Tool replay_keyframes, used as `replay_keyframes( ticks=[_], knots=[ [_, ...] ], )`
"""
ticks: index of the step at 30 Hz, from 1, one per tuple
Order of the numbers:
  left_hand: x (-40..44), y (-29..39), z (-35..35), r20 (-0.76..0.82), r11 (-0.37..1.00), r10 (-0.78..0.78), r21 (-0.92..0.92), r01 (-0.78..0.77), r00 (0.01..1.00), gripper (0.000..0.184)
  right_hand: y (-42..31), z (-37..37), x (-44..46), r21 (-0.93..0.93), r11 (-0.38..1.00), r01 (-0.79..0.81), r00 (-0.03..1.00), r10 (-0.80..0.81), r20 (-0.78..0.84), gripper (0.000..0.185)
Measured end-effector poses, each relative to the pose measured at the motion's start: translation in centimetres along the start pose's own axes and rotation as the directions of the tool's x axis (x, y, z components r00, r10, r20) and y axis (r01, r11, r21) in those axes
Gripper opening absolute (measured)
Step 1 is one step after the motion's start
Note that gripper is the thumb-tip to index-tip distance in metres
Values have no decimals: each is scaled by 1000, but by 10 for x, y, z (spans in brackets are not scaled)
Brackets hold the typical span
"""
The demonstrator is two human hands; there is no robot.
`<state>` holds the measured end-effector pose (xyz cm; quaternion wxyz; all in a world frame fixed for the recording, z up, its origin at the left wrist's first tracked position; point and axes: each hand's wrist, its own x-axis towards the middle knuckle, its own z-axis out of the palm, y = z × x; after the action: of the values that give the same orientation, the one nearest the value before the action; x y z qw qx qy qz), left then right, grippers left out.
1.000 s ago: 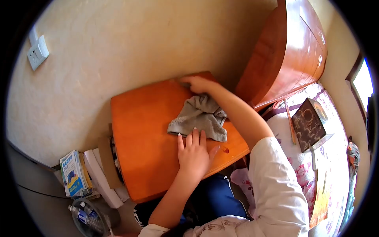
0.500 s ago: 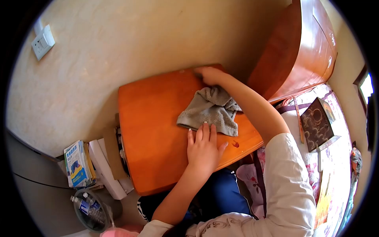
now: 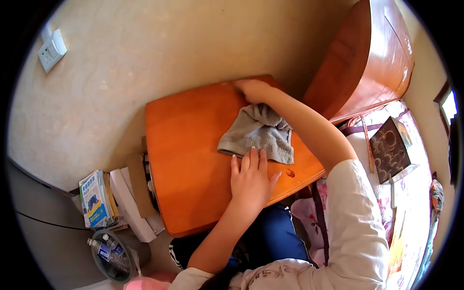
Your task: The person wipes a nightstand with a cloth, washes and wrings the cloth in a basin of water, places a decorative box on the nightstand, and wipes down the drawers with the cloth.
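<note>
My left hand (image 3: 251, 180) lies flat on the orange-brown wooden tabletop (image 3: 188, 159), fingers spread. Its fingertips touch the near edge of a crumpled grey-green cloth (image 3: 256, 135). Beyond the cloth, my right hand (image 3: 255, 91) reaches to the tabletop's far edge. Its fingers point left and are blurred, so their grip and anything under them cannot be made out. My right forearm passes over the cloth's right side. A small reddish-brown smear (image 3: 290, 172) marks the wood to the right of my left hand.
The wall with a socket (image 3: 52, 50) rises behind the table. At left are stacked books (image 3: 94, 200) and a bin (image 3: 104, 276) holding plastic bottles. To the right stand a curved wooden headboard (image 3: 350, 63), a bed, and a dark patterned box (image 3: 389, 150) on it.
The view has shifted very slightly. My right hand has moved a little to the left along the far edge. My left hand and the cloth stay in place.
</note>
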<state>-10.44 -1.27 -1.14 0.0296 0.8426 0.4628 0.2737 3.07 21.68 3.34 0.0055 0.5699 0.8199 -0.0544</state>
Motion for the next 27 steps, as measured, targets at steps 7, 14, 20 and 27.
replay_keyframes(
  ticks=[7, 14, 20, 27],
  knots=[
    [3, 3, 2, -18, 1000, -2, 22, 2, 1000, 57, -26, 17, 23, 181, 950, 254, 966, -258, 2, 65],
    [-2, -2, 1, -42, 1000, 21, 16, -20, 999, 56, -31, 6, 19, 23, 995, -102, 995, 102, 12, 55],
    [-2, -1, 3, -49, 1000, 6, 19, -5, 999, 58, -36, 19, 54, 114, 993, 10, 1000, -12, 17, 53],
    [-8, -3, -1, -35, 1000, 10, 14, -10, 999, 59, -42, 20, 35, 131, 989, -65, 996, 72, -55, 57]
  ],
)
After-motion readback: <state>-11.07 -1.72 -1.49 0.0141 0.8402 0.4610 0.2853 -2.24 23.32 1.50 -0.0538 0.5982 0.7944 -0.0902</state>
